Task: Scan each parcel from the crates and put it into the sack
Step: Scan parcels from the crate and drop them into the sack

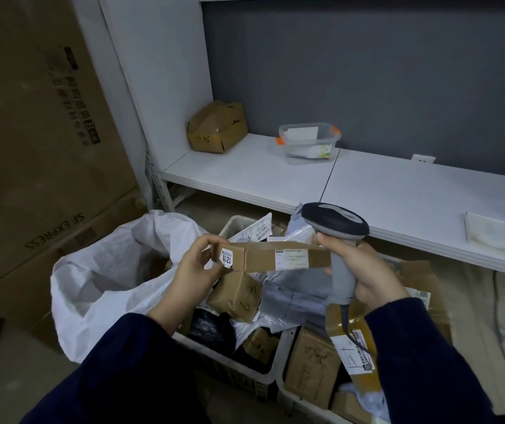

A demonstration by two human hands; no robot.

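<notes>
A long cardboard parcel (271, 255) (sticker "1215") was pinched at one end by the L hand (194, 267). A barcode scanner (338, 240) was gripped by the R hand (364, 270), above the crates (229, 367), w/ the white sack (107, 270) just left.

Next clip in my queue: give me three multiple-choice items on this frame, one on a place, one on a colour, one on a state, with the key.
1. Where does the clear plastic container stand?
A. on the white shelf
B. on the floor
C. in a crate

2. What colour is the sack?
A. white
B. blue
C. brown

3. What is the left hand doing?
A. hanging idle
B. holding the long cardboard parcel
C. resting on the shelf

Key:
1 A, it stands on the shelf board near the wall.
2 A, its open mouth shows white fabric.
3 B, its fingers pinch the parcel's stickered end.
</notes>
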